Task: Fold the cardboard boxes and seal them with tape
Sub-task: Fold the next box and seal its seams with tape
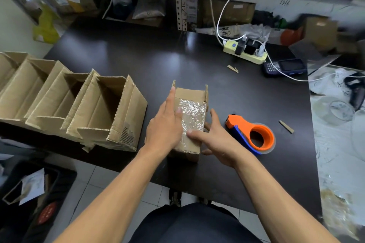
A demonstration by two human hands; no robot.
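Observation:
A small cardboard box (194, 104) lies on the dark table (158, 61) with a strip of clear shiny tape across its upper face. My left hand (166, 124) lies flat on the box's left side, fingers straight and pointing away from me. My right hand (215, 138) is spread open at the box's near right corner, its forefinger pressing on the tape. An orange tape dispenser (254, 134) with a blue handle lies on the table just right of my right hand.
A row of several folded open cardboard boxes (110, 112) lies on its side along the table's left edge. A yellow power strip (245, 51), white cables and a dark handset (284, 67) sit at the back right. Cardboard scraps (286, 126) lie near the dispenser. Shelving stands behind.

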